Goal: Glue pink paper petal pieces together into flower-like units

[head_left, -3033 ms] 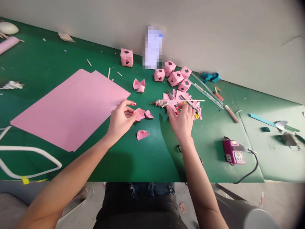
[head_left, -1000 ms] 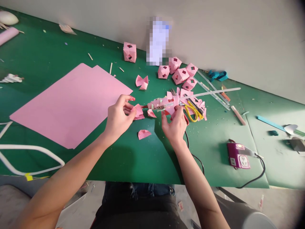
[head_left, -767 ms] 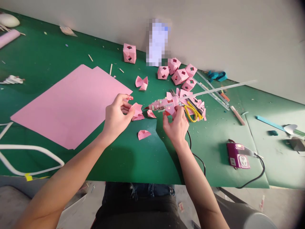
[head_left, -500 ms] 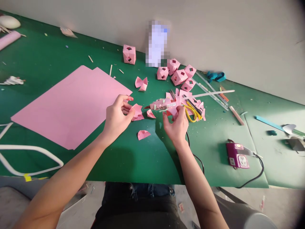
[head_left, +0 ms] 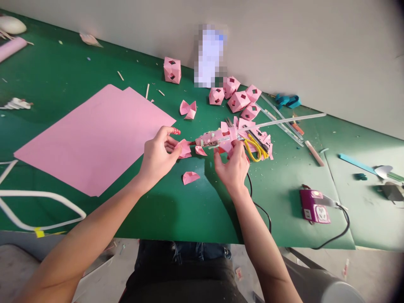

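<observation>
Between the thumb and fingers of my left hand [head_left: 159, 158] is a folded pink paper piece [head_left: 184, 148]. My right hand [head_left: 232, 166] grips a pink hot glue gun [head_left: 217, 138] by its handle, with a long clear glue stick [head_left: 284, 120] out of its back. The gun's nozzle points left and meets the folded piece's edge; whether it touches I cannot tell. Just under the nozzle lies a small folded paper piece [head_left: 200, 150], and nearer me another folded piece [head_left: 191, 177]. Beyond the hands sits a bow-shaped paper piece [head_left: 188, 109].
Large pink paper sheets [head_left: 94, 143] cover the table's left. Several pink paper polyhedra [head_left: 239, 101] stand by the wall, near a blurred phone-like panel [head_left: 208, 57]. Yellow-handled scissors [head_left: 254, 149] lie on paper scraps. A purple power socket [head_left: 314, 206] and white tubing [head_left: 44, 194] lie nearer the edge.
The glue gun has moved left, so its nozzle now reaches the folded paper piece. My left hand has shifted slightly right, still holding that piece.
</observation>
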`<state>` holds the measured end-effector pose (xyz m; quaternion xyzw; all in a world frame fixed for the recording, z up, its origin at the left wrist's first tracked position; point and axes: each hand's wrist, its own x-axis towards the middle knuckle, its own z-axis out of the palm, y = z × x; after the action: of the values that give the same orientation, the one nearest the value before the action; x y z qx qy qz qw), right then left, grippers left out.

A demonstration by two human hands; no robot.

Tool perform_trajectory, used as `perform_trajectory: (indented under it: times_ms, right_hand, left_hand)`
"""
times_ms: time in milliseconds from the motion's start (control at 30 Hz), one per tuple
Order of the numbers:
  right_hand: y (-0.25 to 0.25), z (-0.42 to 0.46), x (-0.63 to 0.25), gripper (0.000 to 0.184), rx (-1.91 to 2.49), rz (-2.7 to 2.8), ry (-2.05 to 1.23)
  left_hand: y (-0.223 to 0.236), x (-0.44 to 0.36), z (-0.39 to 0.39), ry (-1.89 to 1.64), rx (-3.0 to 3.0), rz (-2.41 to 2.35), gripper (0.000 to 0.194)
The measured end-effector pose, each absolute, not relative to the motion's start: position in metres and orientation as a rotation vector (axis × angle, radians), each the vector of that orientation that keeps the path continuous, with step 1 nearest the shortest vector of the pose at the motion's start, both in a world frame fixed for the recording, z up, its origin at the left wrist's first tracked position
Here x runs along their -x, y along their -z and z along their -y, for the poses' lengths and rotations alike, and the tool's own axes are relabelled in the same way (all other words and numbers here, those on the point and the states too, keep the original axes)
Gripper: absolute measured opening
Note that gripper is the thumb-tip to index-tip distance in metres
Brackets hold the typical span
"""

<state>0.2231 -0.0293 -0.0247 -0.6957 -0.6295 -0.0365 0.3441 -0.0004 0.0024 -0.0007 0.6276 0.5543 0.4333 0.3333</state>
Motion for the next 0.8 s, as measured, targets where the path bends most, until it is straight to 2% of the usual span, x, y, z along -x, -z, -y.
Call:
perform_trajectory:
  times_ms: [500, 800]
  right_hand:
    - [0.042, 0.008, -0.239, 0.038, 1.878, 1.477, 0.084]
    - [0.054, -0.01, -0.242, 0.031, 2.095, 1.578, 0.19]
  left_hand:
    - [-0.001, -0.005, 0.005, -1.009, -1.613, -1.306, 0.033]
    - [-0.002, -0.002, 0.002, -1.051, -1.622, -1.324, 0.029]
